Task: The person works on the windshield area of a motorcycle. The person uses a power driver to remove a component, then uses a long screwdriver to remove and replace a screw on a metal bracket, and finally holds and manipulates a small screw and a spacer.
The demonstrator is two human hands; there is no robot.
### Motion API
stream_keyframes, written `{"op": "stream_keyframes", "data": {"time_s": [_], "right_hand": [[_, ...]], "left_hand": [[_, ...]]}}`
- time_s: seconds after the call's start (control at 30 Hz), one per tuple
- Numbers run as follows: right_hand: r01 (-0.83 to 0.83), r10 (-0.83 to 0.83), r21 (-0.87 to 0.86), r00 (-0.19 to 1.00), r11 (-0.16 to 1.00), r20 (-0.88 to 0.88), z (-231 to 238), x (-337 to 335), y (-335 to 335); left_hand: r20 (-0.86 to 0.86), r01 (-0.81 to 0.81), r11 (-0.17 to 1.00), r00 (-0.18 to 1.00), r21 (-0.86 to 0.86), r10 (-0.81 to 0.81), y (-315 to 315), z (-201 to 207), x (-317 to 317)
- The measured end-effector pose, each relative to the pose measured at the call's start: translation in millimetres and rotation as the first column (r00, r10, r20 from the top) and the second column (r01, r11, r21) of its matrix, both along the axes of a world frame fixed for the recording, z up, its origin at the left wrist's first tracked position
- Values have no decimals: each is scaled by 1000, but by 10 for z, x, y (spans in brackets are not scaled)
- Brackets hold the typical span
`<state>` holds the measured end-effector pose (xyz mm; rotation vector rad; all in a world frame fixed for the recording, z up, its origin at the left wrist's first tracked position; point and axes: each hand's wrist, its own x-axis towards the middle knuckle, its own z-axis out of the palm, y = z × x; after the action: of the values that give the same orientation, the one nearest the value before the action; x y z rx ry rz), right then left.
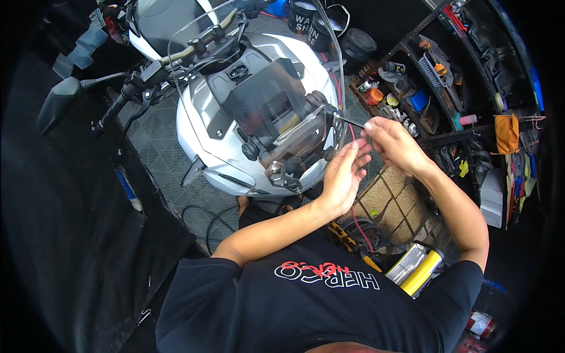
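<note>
Head view, item one: a thin dark tool (351, 122), long and slender like a small key or driver, is pinched at its near end between the thumb and fingertips of the right hand (393, 144), its far tip laid against the edge of the clear windscreen (294, 126) at the front of a white motorcycle (235, 106). The left hand (343, 176) is held just beside and below the right one, fingers extended and loosely open, fingertips close to the right hand's thumb; nothing is seen gripped in it (whether a small part rests on the palm cannot be told). A bare metal bracket (281, 174) is noted under the screen, near the left hand. A handlebar (200, 44) with a black mirror (57, 103) is recorded at upper left. Black buckets (311, 23) stand beyond the machine. A dark shelving unit (424, 88) stocked with bottles, brushes and small containers is listed at right, with an orange cloth (507, 133) hung at its side. A red cable (360, 229) trails over the tiled floor (391, 203), and a yellow and silver cylinder (416, 267) lies by the person's right side.
</note>
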<state>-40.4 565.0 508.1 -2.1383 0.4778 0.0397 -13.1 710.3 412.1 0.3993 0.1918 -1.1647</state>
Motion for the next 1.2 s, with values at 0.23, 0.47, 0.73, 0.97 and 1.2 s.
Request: {"op": "stream_keyframes", "data": {"time_s": [0.23, 0.47, 0.73, 0.97, 1.2], "right_hand": [[-386, 337, -675, 918, 629, -211, 145, 45, 22], [-174, 150, -261, 983, 950, -107, 49, 74, -50], [-213, 179, -377, 976, 901, -124, 150, 89, 30], [-65, 25, -439, 995, 896, -97, 177, -41, 108], [191, -202, -517, 979, 835, 36, 271, -307, 1629]], "left_hand": [[157, 113, 993, 980, 44, -119, 316, -118, -111], [185, 164, 983, 967, 80, -176, 583, -197, -125], [189, 248, 969, 951, 5, -244, 855, -266, -88], [256, 459, 889, 860, -13, -440, 1076, -213, 221], [191, 478, 874, 870, -90, -455, 1454, -53, 609]]}}
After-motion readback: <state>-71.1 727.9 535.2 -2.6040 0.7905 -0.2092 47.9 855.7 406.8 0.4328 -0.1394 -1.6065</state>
